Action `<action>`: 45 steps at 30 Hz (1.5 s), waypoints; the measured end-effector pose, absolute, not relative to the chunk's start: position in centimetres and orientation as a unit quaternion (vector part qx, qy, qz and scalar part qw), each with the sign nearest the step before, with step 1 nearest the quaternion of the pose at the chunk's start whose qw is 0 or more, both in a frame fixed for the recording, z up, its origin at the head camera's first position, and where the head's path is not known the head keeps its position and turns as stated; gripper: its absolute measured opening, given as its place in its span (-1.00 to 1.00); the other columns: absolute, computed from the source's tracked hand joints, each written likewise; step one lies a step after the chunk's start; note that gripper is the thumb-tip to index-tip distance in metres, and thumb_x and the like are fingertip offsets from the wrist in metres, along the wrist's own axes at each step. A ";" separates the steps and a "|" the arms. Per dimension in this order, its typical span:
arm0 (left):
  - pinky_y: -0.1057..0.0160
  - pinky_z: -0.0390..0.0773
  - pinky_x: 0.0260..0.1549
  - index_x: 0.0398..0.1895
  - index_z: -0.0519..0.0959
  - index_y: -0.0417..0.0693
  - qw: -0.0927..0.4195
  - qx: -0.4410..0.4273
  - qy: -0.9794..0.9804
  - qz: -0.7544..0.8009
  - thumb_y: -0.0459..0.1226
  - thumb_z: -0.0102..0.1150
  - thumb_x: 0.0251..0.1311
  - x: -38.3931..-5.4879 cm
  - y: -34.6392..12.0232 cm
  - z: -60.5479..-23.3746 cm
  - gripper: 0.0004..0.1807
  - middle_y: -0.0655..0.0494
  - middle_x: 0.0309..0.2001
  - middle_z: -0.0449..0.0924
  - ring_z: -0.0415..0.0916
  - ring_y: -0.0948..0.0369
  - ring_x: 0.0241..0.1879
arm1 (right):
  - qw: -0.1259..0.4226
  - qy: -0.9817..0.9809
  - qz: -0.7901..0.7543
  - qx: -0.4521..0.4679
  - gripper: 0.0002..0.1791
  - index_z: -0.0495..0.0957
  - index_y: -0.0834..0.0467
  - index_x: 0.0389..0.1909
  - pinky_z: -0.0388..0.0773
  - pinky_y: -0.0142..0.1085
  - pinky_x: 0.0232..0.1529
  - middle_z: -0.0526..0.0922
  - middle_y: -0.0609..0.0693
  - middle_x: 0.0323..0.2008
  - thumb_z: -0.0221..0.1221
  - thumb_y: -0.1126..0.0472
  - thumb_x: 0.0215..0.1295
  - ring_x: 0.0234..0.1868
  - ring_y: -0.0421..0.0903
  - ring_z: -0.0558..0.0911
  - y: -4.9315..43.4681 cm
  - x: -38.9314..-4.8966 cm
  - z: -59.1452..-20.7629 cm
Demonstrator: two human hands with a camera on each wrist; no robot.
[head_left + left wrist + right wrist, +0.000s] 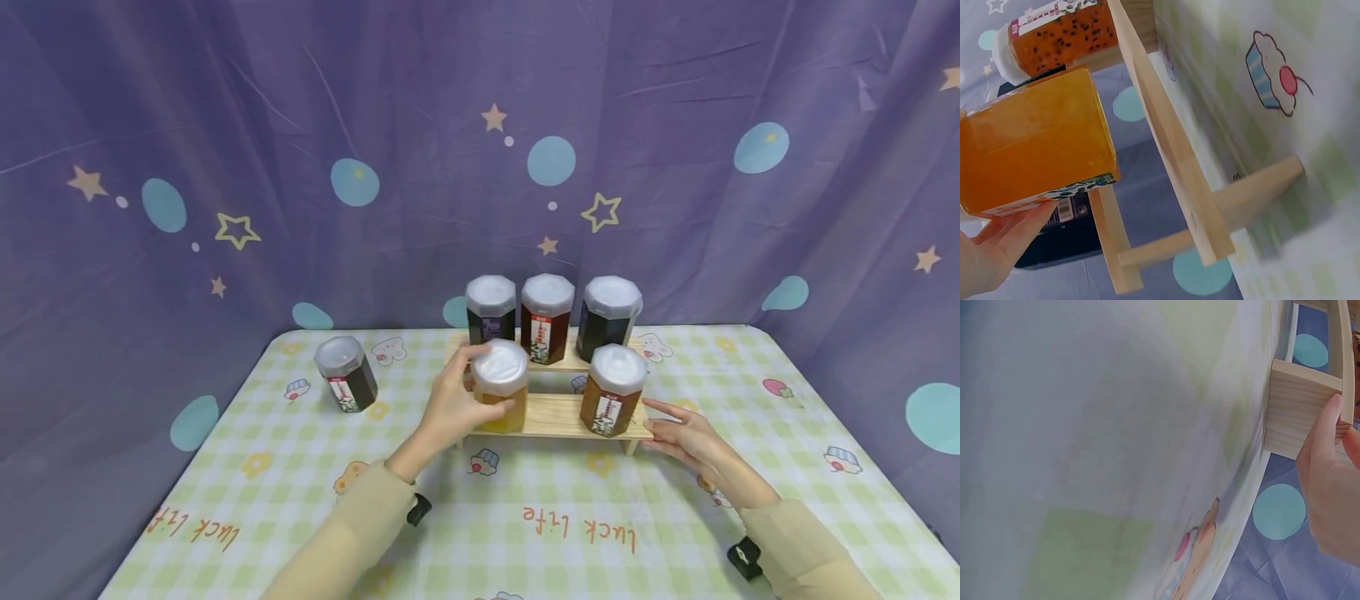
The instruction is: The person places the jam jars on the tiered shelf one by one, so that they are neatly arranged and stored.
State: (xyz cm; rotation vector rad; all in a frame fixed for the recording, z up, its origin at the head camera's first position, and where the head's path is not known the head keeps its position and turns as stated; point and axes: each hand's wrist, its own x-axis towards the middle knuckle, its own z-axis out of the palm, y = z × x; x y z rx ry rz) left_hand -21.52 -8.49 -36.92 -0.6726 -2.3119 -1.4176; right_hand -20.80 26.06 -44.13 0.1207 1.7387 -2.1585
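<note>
My left hand (459, 404) grips a jar of yellow-orange contents (501, 387) with a white lid, thumb in front and fingers at its far left side. In the left wrist view, a gap shows between the base of this jar (1041, 137) and the lower board (1169, 134) of the wooden rack. At the rack's right end, my right hand (686, 437) holds the lower board (555, 414) by its edge; fingertips touch the end piece (1300, 403) in the right wrist view. A brownish-amber jar (613, 392) stands on that board's right part.
On the rack's upper board stand a dark purple-labelled jar (491, 310), a dark red jar (547, 318) and a dark jar (608, 318). Another dark jar (347, 375) stands on the checked tablecloth (300, 467) to the left. A purple curtain (420, 125) hangs behind.
</note>
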 end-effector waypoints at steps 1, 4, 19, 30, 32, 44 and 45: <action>0.21 0.50 -0.28 0.06 0.30 -0.10 0.168 -0.239 -0.815 -0.501 -0.36 0.45 -0.39 -21.5 -8.2 -37.0 -0.21 -0.11 -0.03 0.39 0.42 0.08 -0.15 | 0.182 0.616 -0.765 0.042 -0.27 -0.20 0.36 0.32 0.48 -0.21 -0.10 0.56 0.00 -0.31 0.00 0.39 0.23 -0.29 -0.13 0.61 26.1 -20.8 -44.1; 0.24 0.50 -0.27 0.06 0.29 -0.11 0.160 -0.245 -0.816 -0.498 -0.35 0.45 -0.38 -21.6 -7.5 -37.2 -0.21 -0.10 -0.04 0.39 0.41 0.09 -0.14 | 0.182 0.615 -0.766 0.043 -0.27 -0.18 0.36 0.32 0.48 -0.21 -0.10 0.56 0.00 -0.32 0.00 0.39 0.23 -0.30 -0.13 0.61 26.1 -20.8 -44.1; 0.31 0.49 -0.24 0.09 0.29 -0.04 0.114 -0.261 -0.828 -0.483 -0.26 0.44 -0.33 -22.4 -5.1 -37.9 -0.21 -0.03 -0.05 0.40 0.39 0.14 -0.09 | 0.184 0.615 -0.766 0.040 -0.25 -0.21 0.35 0.32 0.48 -0.21 -0.11 0.58 -0.02 -0.31 0.01 0.38 0.24 -0.30 -0.13 0.62 26.1 -20.8 -44.2; 0.24 0.45 -0.17 0.08 0.29 -0.07 0.120 -0.278 -0.827 -0.474 -0.26 0.44 -0.35 -22.8 -3.8 -38.1 -0.21 0.01 -0.03 0.40 0.40 0.14 -0.09 | 0.185 0.614 -0.767 0.040 -0.25 -0.20 0.35 0.32 0.48 -0.20 -0.09 0.57 -0.01 -0.30 0.01 0.38 0.23 -0.29 -0.13 0.62 26.1 -20.8 -44.1; 0.25 0.46 -0.21 0.08 0.30 -0.07 0.122 -0.279 -0.827 -0.473 -0.26 0.45 -0.34 -22.9 -3.6 -38.2 -0.22 0.01 -0.03 0.40 0.40 0.15 -0.10 | 0.185 0.613 -0.767 0.038 -0.26 -0.20 0.35 0.32 0.48 -0.20 -0.09 0.57 -0.01 -0.30 0.01 0.38 0.23 -0.29 -0.13 0.62 26.1 -20.8 -44.2; 0.27 0.45 -0.20 0.07 0.30 -0.05 0.123 -0.280 -0.827 -0.472 -0.24 0.44 -0.33 -23.6 -2.8 -38.9 -0.24 0.02 0.00 0.39 0.41 0.16 -0.11 | 0.185 0.620 -0.761 0.046 -0.28 -0.18 0.35 0.32 0.47 -0.19 -0.08 0.55 0.00 -0.31 -0.01 0.40 0.23 -0.29 -0.13 0.61 26.1 -20.9 -44.2; 0.26 0.45 -0.19 0.07 0.30 -0.05 0.124 -0.280 -0.826 -0.473 -0.24 0.44 -0.32 -23.7 -2.7 -39.0 -0.24 0.02 0.00 0.39 0.41 0.15 -0.10 | 0.185 0.620 -0.761 0.048 -0.28 -0.17 0.35 0.32 0.47 -0.19 -0.08 0.54 0.00 -0.31 0.00 0.40 0.23 -0.29 -0.13 0.61 26.1 -20.9 -44.2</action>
